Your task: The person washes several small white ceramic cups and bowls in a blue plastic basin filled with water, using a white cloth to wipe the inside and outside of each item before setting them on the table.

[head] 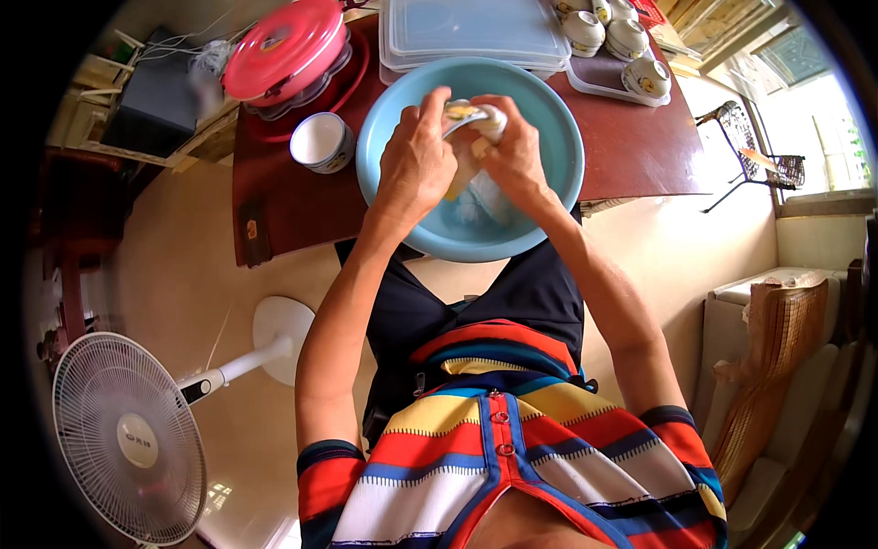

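Over a light blue plastic basin (573, 147) at the table's near edge, my left hand (418, 154) and my right hand (511, 151) are raised close together. Between them is a white ceramic piece with a yellow and green pattern (473, 115), perhaps a spoon or small bowl; its full shape is hidden by the fingers. The fingers of both hands are curled around it. A pale yellowish cloth or sponge (466, 168) hangs below my right fingers. Whitish, blurred matter lies in the bottom of the basin. Left of the basin stand stacked white bowls (321, 143).
Behind the basin lie clear plastic lidded containers (473, 27). Patterned bowls (627, 41) rest upside down on a tray (603, 92) at right. A pink lidded container (285, 51) stands at the table's left. A white fan (130, 439) is on the floor at lower left.
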Available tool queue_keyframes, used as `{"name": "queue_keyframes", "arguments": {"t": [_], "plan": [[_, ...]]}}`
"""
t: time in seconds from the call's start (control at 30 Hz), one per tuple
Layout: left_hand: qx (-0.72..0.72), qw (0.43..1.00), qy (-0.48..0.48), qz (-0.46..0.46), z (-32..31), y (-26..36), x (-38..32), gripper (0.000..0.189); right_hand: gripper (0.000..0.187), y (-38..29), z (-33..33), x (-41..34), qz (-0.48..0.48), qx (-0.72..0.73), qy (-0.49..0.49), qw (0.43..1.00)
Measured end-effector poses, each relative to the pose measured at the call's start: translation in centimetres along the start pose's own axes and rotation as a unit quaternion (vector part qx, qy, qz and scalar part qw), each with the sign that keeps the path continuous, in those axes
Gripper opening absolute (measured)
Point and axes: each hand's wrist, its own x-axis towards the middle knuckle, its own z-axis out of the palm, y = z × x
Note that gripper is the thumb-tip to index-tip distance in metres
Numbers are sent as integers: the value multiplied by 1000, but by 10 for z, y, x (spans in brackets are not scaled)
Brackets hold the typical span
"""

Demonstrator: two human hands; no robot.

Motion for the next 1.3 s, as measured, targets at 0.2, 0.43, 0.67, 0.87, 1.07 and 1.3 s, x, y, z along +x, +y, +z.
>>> {"name": "queue_keyframes", "arguments": {"t": [0.2,0.43,0.67,0.87,1.07,1.3], "plan": [[-315,932,179,17,35,-19,-13,50,25,16,17,3,140,211,-7,967],[-258,960,102,-31,21,-34,-18,45,33,2,6,5,52,-21,-97,994],[-80,992,-37,-89,10,-17,-14,36,32,-28,-1,12,-287,-351,-194,870],[-221,966,70,-112,23,-21,-15,36,40,-37,9,19,-286,-270,-100,914],[-248,950,168,-89,21,-21,-12,44,25,-6,35,9,-18,-39,5,999],[-163,952,259,-25,30,-21,-16,48,26,2,52,-19,385,481,-2,788]]}}
